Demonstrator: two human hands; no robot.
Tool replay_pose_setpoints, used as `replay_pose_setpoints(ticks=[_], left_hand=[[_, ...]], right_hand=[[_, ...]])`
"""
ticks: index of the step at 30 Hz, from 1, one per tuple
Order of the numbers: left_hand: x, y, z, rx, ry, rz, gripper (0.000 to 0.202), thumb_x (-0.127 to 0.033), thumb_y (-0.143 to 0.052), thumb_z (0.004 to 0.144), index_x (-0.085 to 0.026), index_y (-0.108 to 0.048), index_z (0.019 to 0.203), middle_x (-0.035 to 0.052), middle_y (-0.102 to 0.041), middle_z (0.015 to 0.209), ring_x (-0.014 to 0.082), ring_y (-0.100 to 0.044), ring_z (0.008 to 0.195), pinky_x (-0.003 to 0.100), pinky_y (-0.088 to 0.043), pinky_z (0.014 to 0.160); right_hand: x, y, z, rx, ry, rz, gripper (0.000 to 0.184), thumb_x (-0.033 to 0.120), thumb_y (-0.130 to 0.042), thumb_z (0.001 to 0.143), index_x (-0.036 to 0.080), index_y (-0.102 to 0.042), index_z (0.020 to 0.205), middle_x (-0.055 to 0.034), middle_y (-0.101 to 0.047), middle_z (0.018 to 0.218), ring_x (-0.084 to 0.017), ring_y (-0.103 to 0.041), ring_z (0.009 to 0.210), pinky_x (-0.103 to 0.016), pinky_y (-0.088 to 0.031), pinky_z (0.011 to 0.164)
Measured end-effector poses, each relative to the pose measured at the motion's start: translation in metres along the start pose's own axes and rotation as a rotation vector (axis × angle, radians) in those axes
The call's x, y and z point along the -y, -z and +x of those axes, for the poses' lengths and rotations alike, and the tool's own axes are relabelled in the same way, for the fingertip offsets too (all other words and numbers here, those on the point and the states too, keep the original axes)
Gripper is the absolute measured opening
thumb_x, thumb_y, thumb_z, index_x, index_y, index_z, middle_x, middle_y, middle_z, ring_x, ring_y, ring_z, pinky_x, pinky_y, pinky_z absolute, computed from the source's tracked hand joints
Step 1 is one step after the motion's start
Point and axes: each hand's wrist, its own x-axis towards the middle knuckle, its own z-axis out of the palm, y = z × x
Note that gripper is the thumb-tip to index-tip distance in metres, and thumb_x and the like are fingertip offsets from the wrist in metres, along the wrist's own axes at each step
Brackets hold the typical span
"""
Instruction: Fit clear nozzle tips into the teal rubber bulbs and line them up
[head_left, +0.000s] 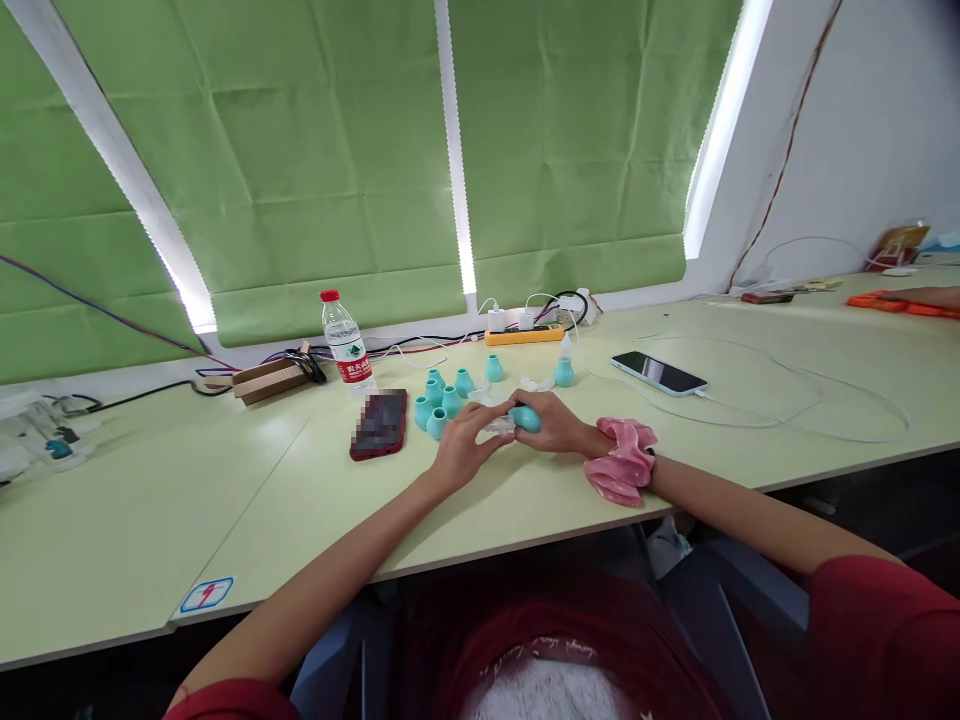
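My right hand (pixel 559 424) is closed around a teal squeeze bulb (pixel 526 418), its rounded end toward me. My left hand (pixel 463 448) pinches a clear plastic piece (pixel 501 425) between thumb and fingers, up against the bulb; whether the two are joined I cannot tell. Just beyond my left hand stand several loose teal bulbs (pixel 451 401) with open necks. Another bulb (pixel 563 374), with a clear pointed tip (pixel 565 346) on top, stands behind my right hand. Some small clear plastic parts (pixel 537 384) lie behind my hands, partly covered.
A dark red phone (pixel 379 424) lies left of the bulbs, and a water bottle (pixel 348 345) stands behind it. To the right, a charging phone (pixel 658 374) trails a white cable (pixel 825 378). An orange power strip (pixel 523 336) and a cardboard box (pixel 274 381) sit by the window.
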Motion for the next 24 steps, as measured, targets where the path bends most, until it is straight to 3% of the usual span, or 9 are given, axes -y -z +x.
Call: replay_pose_setpoints(ticks=[3,5,10,15,20,24], left_hand=[[0.0005,-0.0012,0.0003,0.005,-0.093,0.071,0.027,-0.03,-0.06,0.066,-0.026,-0.062,0.093,0.0064,-0.057,0.095,0.0216,-0.046,0.093,0.034,-0.033,0.085],[0.0021,-0.001,0.0006,-0.061,-0.143,0.167,0.025,-0.031,-0.06,0.067,-0.027,-0.063,0.092,0.0066,-0.053,0.094,0.0211,-0.044,0.092,0.033,-0.034,0.082],[0.0031,0.0005,-0.0001,-0.156,-0.15,0.237,0.028,-0.032,-0.059,0.068,-0.025,-0.061,0.095,0.0037,-0.048,0.073,0.0156,-0.045,0.072,0.027,-0.036,0.068],[-0.0013,-0.001,-0.0004,-0.132,0.03,-0.034,0.025,-0.031,-0.06,0.066,-0.019,-0.059,0.089,0.0025,-0.056,0.074,0.0124,-0.05,0.066,0.025,-0.04,0.067],[0.0037,0.0012,0.0052,-0.008,0.3,-0.426,0.031,-0.027,-0.065,0.06,-0.011,-0.057,0.085,0.0029,-0.059,0.063,0.0122,-0.055,0.058,0.028,-0.044,0.062],[0.008,0.0032,0.0077,0.049,0.437,-0.555,0.037,-0.027,-0.067,0.058,-0.009,-0.058,0.088,0.0054,-0.062,0.067,0.0128,-0.057,0.057,0.03,-0.046,0.062]], right_hand=[[0.0007,0.0011,0.0003,-0.051,-0.001,0.074,0.02,0.02,-0.05,0.061,0.017,-0.047,0.081,-0.0013,-0.054,0.07,-0.012,-0.048,0.06,-0.023,-0.036,0.058],[0.001,0.0011,0.0008,-0.065,-0.01,0.097,0.02,0.02,-0.05,0.061,0.017,-0.046,0.081,-0.001,-0.053,0.07,-0.012,-0.047,0.06,-0.023,-0.036,0.058],[0.002,0.0,0.0007,-0.024,-0.024,0.099,0.021,0.019,-0.049,0.062,0.017,-0.046,0.083,-0.0004,-0.053,0.07,-0.011,-0.046,0.06,-0.022,-0.035,0.058],[0.0052,0.0005,0.0004,-0.045,-0.012,0.055,0.02,0.017,-0.049,0.057,0.017,-0.045,0.077,0.0012,-0.05,0.065,-0.01,-0.042,0.054,-0.021,-0.034,0.054],[0.0022,-0.0012,0.0002,-0.111,0.009,-0.001,0.016,0.019,-0.05,0.057,0.017,-0.046,0.072,0.0015,-0.05,0.06,-0.009,-0.043,0.051,-0.02,-0.032,0.051],[-0.0027,-0.0055,-0.0021,-0.127,0.012,-0.104,0.015,0.018,-0.049,0.058,0.016,-0.047,0.073,0.0002,-0.053,0.06,-0.01,-0.047,0.052,-0.02,-0.031,0.05]])
